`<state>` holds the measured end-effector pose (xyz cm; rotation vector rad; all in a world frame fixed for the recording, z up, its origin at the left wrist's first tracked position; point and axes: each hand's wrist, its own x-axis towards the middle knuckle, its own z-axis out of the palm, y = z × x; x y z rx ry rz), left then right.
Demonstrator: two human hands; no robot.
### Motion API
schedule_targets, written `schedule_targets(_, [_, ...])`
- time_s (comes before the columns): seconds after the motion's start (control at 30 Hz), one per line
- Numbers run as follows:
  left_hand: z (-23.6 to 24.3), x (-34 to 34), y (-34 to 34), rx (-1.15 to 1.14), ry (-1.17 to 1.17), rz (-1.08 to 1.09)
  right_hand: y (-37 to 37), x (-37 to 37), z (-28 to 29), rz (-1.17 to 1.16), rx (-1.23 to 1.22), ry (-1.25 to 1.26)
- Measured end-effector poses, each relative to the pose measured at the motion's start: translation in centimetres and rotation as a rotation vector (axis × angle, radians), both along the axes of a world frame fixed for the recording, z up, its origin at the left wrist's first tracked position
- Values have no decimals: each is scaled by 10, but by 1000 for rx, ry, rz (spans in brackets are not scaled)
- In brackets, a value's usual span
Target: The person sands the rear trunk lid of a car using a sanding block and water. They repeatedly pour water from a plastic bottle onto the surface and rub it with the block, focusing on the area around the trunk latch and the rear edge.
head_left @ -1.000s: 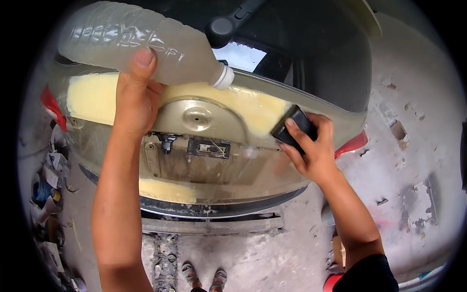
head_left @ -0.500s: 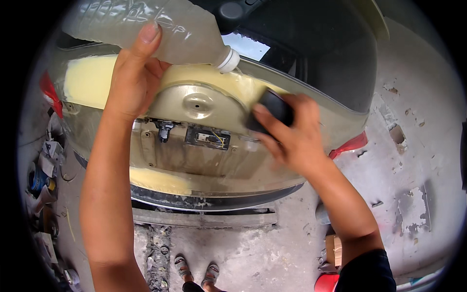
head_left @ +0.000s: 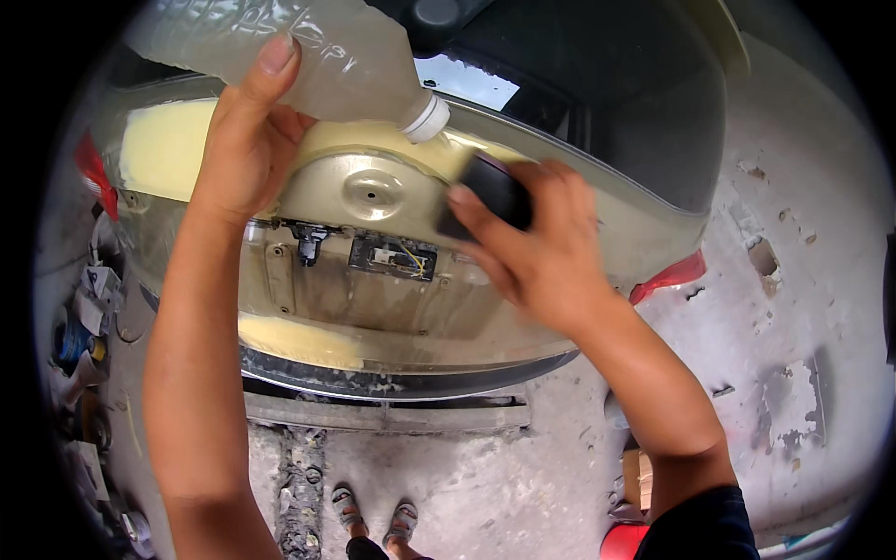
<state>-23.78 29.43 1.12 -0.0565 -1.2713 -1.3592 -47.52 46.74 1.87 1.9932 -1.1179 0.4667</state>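
My left hand (head_left: 250,140) is closed round a clear plastic bottle (head_left: 341,70) of cloudy liquid. The bottle lies tilted, its white cap (head_left: 427,119) pointing down to the right over the car's tailgate (head_left: 373,289). My right hand (head_left: 546,238) grips a dark sanding block (head_left: 490,196), blurred by motion, against the panel right of the round recess. Pale yellow filler (head_left: 163,149) covers patches of the panel, and the strip under the bottle's cap looks wet. A second filler patch (head_left: 299,343) runs along the lower edge. Fingertips under the bottle and behind the block are hidden.
The rear window (head_left: 607,103) rises beyond the panel. Red lamp pieces (head_left: 670,278) sit at both sides. Clutter, including a blue container (head_left: 70,341), lines the left. A red object (head_left: 623,541) and a cardboard box (head_left: 637,476) stand low on the right. My sandalled feet are on concrete.
The block in my right hand has moved left and slightly up across the panel, closer to the bottle's cap. My left hand and the bottle have shifted slightly left.
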Motion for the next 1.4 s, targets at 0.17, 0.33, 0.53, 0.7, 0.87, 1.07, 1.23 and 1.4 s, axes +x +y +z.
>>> schedule_targets(0.17, [-1,3,-5,25,-15,72,30,-37,-6,-36,35,-6])
schedule_targets(0.33, [-3,-1,-5,4,-12,-6,-11,11,5,-5,3,-36])
schedule_targets(0.53, [0,6,-2,10,-4,-5,28,-39,-3,-22,27,-38])
schedule_targets(0.7, [-2,2,-7,1,10,-79,-9,4,16,7,41,-52])
schedule_targets(0.87, [2,6,-3,-10,13,-37,36,-58,-1,-32,84,-56])
schedule_targets(1.07, [0,-3,-7,-3,12,-100,0,-6,28,24,97,-13])
schedule_targets(1.23, [-2,18,-19,-90,-86,-203,44,-70,9,-45,115,-22])
schedule_targets(1.4, [0,0,-5,-37,-9,-77,5,-17,17,51,109,34])
